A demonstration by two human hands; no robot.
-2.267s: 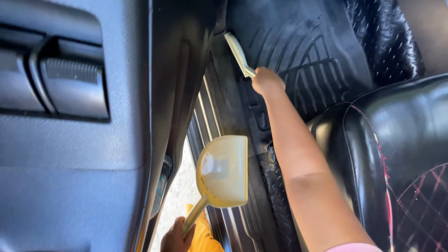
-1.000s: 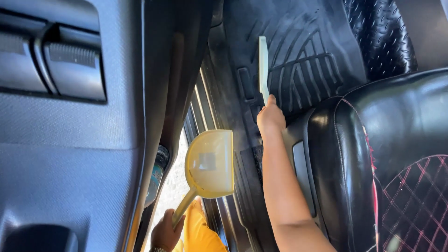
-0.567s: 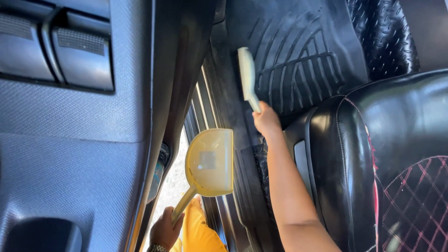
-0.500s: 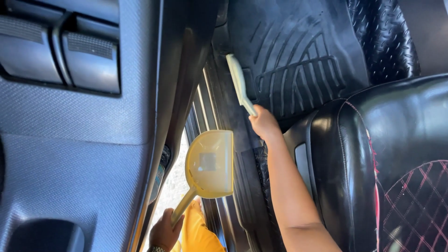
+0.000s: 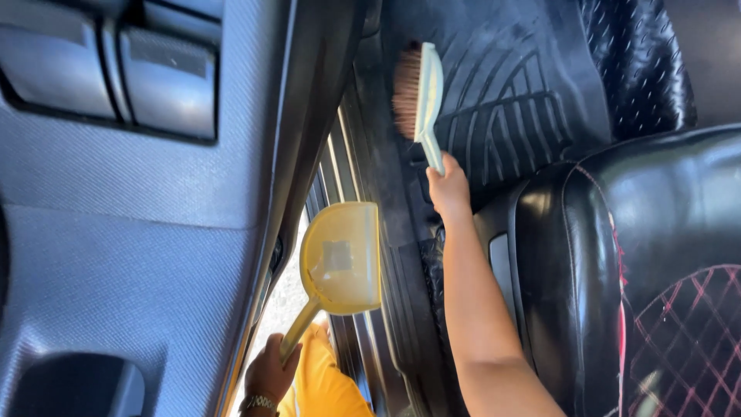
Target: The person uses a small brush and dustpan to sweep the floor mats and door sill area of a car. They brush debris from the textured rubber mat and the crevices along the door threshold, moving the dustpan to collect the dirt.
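Meanwhile right hand (image 5: 449, 188) grips brush (image 5: 421, 96); left hand (image 5: 270, 371) holds dustpan (image 5: 341, 259).

Black ribbed rubber floor mat (image 5: 532, 100) covers car floor; brush (image 5: 417, 93) bristles press mat's left edge beside door sill (image 5: 347, 170).

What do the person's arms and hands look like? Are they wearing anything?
Both hands are bare, no gloves. The right hand ends a long arm that is bare for all its visible length, with no sleeve in view. The left hand shows only at the bottom edge, with a beaded band around its wrist. Its forearm is out of view.
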